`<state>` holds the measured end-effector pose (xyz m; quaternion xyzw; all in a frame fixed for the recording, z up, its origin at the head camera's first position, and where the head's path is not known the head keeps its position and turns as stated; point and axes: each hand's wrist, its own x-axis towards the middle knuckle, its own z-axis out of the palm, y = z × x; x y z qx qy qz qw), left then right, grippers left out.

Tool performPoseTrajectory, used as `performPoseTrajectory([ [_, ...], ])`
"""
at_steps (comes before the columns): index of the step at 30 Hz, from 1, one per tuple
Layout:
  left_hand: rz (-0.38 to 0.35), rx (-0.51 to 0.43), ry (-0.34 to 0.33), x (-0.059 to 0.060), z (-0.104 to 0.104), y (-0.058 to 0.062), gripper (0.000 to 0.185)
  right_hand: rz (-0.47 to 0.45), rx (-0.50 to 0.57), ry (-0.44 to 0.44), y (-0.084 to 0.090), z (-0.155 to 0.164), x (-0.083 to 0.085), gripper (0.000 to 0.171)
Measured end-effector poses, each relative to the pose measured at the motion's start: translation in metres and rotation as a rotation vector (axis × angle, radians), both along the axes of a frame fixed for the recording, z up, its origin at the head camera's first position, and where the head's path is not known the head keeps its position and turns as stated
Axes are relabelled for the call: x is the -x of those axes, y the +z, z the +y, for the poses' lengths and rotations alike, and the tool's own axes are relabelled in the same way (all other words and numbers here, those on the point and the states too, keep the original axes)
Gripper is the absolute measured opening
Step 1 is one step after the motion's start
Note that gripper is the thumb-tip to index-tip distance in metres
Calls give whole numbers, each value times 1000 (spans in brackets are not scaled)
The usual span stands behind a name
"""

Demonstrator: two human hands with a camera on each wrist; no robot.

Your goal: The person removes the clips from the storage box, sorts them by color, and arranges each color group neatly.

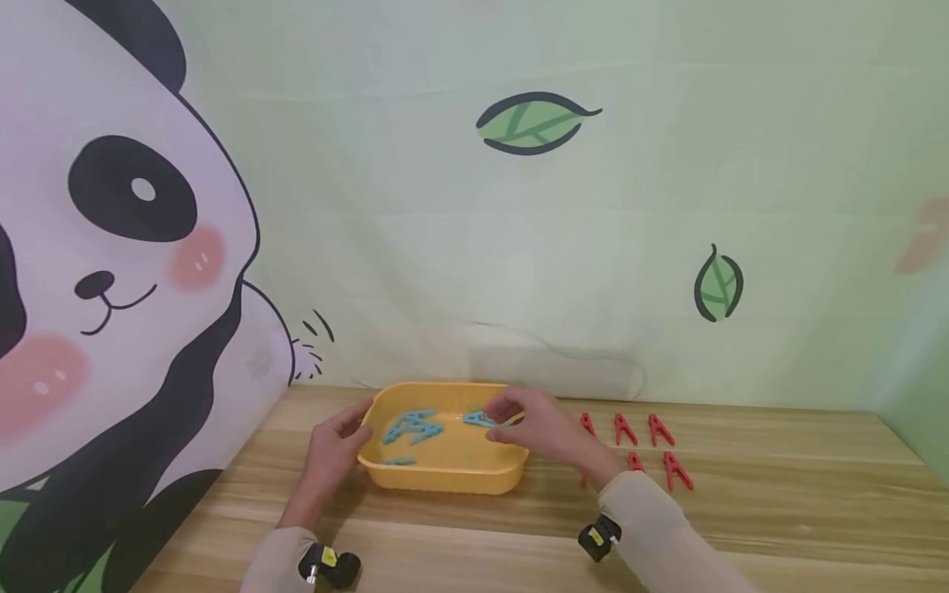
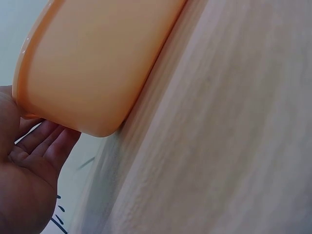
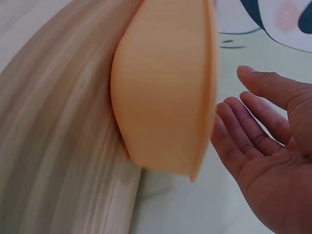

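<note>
A yellow plastic basin (image 1: 445,482) stands on the table with several blue clothespins (image 1: 423,428) lying in it. My left hand (image 1: 334,449) holds the basin's left end, thumb at the rim and fingers against the outer wall; the left wrist view shows this hand (image 2: 29,170) close up. Over the basin's right side hovers my right hand (image 1: 541,424), near a blue clothespin (image 1: 477,418) that its fingers partly hide. In the right wrist view the right hand (image 3: 268,141) has its thumb apart from relaxed fingers, with nothing visible between them.
Several red clothespins (image 1: 658,430) lie in two rows on the wooden table (image 1: 778,511), right of the basin; my right forearm partly covers some. Behind the table hangs a pale green backdrop (image 1: 400,206) with a panda and leaves printed on it.
</note>
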<state>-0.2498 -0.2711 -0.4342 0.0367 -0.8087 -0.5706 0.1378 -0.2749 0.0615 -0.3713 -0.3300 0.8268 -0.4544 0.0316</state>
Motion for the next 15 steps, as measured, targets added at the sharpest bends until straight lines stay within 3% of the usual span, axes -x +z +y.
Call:
performPoseTrajectory([
  [10,-6,1,0,-1,3,2,48,21,-58,112,-16,-42,19,24],
  [15,-8,5,0,-1,2,2,48,-14,-68,131,-23,-58,20,24],
])
